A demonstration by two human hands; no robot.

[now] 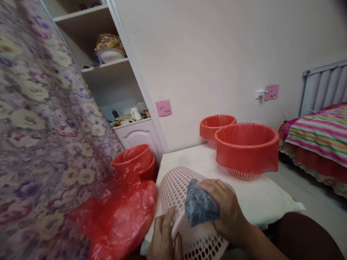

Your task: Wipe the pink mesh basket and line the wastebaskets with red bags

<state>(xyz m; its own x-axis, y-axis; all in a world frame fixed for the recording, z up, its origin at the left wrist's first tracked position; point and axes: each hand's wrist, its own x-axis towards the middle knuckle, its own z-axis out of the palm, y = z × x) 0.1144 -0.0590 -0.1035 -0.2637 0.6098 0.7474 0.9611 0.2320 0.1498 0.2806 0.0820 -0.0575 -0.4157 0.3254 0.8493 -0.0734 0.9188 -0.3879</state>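
A pale pink plastic basket (175, 187) with a perforated wall lies tilted on its side at the front of the white-covered table. My left hand (165, 236) grips its rim, fingers outside and thumb toward the inside. In my right hand (221, 202) is a bunched blue-grey cloth (200, 204), held at the basket's opening. The cloth hides part of the rim and the inside. Behind them stand two baskets with red plastic bags over their rims, the nearer lined basket (246, 155) and a smaller-looking lined basket (213, 131) near the wall.
Left of the table (187, 157), a loose red plastic bag (121, 213) spreads below more red-lined baskets (132, 157). A floral curtain (48, 126) hangs at the far left, beside a shelf unit (105, 65). The bed (320, 133) stands at the right.
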